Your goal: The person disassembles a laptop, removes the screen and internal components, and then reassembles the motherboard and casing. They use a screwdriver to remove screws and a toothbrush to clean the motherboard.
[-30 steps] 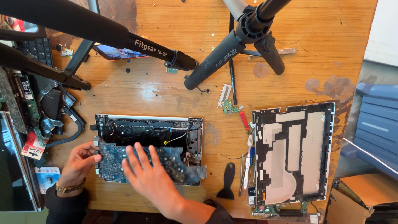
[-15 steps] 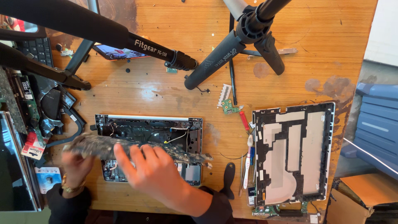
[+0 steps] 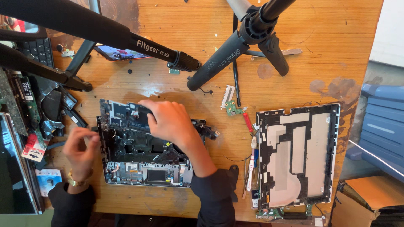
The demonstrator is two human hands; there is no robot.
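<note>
An opened laptop base (image 3: 143,172) lies on the wooden table in front of me, its lower tray with cables and a trackpad exposed. A dark motherboard (image 3: 122,114) is raised over the far half of the base, tilted up. My right hand (image 3: 168,122) grips it from above near its middle. At the board's left edge my left hand (image 3: 80,145), with a gold bracelet on the wrist, has its fingers curled on that edge. A black part of the board sticks out to the right of my right hand.
A white-rimmed laptop back cover (image 3: 296,155) lies at right. A small green board (image 3: 231,108), a red screwdriver (image 3: 247,122) and thin tools (image 3: 251,168) lie between. Black tripod legs (image 3: 219,63) cross the far side over a phone (image 3: 118,53). Loose parts (image 3: 46,109) and a screen panel (image 3: 14,168) crowd the left edge.
Both hands lifted the motherboard out of the base and swung it up toward the far side. My right hand moved from the near edge to the far half.
</note>
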